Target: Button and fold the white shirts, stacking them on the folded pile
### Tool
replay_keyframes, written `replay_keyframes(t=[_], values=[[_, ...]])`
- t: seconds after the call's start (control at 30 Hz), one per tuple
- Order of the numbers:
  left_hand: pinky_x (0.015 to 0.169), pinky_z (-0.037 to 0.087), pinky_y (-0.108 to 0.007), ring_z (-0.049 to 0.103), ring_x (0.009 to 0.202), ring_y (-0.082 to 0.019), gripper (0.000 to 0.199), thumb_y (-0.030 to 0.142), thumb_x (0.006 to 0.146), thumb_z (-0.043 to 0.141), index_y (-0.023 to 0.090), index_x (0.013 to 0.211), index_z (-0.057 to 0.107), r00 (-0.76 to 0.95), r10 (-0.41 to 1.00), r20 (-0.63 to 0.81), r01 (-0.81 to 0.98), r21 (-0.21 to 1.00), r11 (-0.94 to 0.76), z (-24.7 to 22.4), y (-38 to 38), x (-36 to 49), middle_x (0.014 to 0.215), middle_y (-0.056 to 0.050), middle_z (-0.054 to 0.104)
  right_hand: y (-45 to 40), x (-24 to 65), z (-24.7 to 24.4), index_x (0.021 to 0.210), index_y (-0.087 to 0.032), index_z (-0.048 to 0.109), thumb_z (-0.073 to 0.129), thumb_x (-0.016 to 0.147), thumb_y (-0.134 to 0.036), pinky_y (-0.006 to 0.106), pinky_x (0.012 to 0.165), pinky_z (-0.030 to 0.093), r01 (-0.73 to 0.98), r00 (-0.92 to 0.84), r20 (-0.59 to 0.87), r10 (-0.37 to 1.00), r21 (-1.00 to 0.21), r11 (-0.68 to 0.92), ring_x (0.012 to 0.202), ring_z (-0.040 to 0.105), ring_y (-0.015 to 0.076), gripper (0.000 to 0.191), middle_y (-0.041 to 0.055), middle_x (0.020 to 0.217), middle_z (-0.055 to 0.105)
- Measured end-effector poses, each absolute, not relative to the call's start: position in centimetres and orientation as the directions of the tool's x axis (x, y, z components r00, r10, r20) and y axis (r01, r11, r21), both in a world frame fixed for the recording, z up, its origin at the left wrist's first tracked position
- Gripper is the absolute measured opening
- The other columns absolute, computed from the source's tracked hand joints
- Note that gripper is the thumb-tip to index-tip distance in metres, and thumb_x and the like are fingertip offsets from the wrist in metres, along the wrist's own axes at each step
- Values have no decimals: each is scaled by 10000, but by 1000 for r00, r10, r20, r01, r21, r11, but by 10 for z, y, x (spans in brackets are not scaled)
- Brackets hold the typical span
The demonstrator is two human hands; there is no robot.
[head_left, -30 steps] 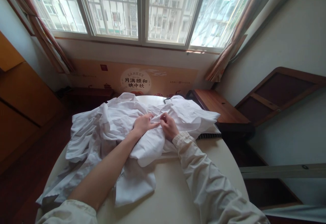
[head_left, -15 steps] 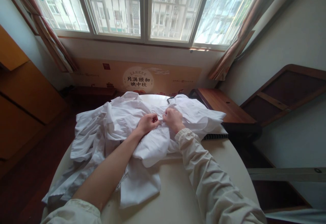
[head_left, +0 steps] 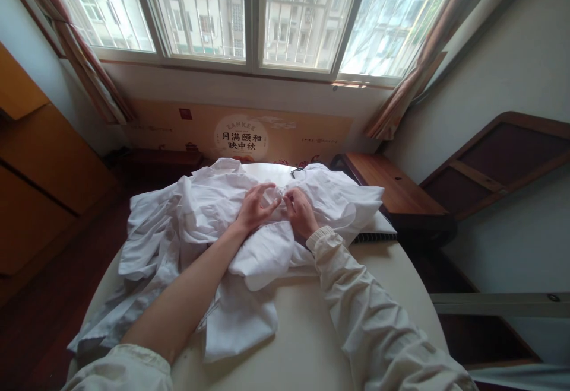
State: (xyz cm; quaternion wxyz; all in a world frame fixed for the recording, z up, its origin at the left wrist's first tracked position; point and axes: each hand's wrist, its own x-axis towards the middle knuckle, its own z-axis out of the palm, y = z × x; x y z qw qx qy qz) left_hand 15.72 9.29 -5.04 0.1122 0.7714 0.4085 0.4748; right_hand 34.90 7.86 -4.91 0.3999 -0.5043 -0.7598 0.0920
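A crumpled white garment [head_left: 209,201] is spread over the round cream table [head_left: 312,320], with sleeve-like folds trailing off to the left and front. Over its middle, my left hand [head_left: 256,206] has its thumb and forefinger apart, the thumb tip close to the other hand. My right hand [head_left: 300,208] is closed in a pinch on a bit of the white cloth. What exactly lies between those fingertips is too small to make out.
A spiral-bound notebook [head_left: 376,237] sticks out from under the cloth at the right. Behind the cloth is a small black object [head_left: 295,172]. A brown wooden desk [head_left: 392,183] stands beyond the table, and orange cabinets [head_left: 48,189] are at the left.
My left hand has loosened from its closed grip on the cloth, its thumb and forefinger now spread. The right hand stays pinched in nearly the same place. The cloth's right edge has drawn in slightly.
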Motion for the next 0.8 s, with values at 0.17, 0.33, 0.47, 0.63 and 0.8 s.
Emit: replay_keyframes(t=[0.17,0.33,0.47,0.63,0.8], values=[[1067,481,-396,689,1123,-261,215,341,945,734,241,1136,739,235,773,589,560,568,-603,-57,95,157,1152,-56,784,75,346,-50,1019,-226,553,397,1064,-329,353,921,499,664,-161,499,852,-584,467,939,612,237,192,86,992,663],[1043,476,-389,691,1067,-256,162,366,960,721,249,1066,757,223,757,614,604,523,-602,-51,89,158,1097,-60,773,75,346,-51,1008,-226,539,412,1061,-364,355,916,500,641,-154,527,836,-590,490,928,616,236,194,90,999,665],[1024,477,-381,693,1035,-245,95,303,978,676,252,1014,748,238,760,605,614,512,-600,-51,89,159,1051,-51,768,76,347,-52,1025,-231,519,392,1063,-362,363,921,498,636,-47,518,854,-644,425,943,629,245,187,93,1006,672],[994,501,-408,679,991,-256,169,263,948,673,218,1110,678,-41,777,628,679,588,-440,-49,90,156,1097,-86,723,78,349,-51,1063,-224,499,341,1072,-366,359,848,505,603,193,510,838,-735,309,869,630,250,212,95,957,668],[1093,458,-420,618,1202,-275,264,302,911,748,259,1167,702,158,708,688,671,451,-588,-40,81,156,1274,-94,667,78,350,-50,1106,-223,512,340,1075,-377,355,805,506,595,213,485,848,-753,281,830,626,245,232,91,952,668]])
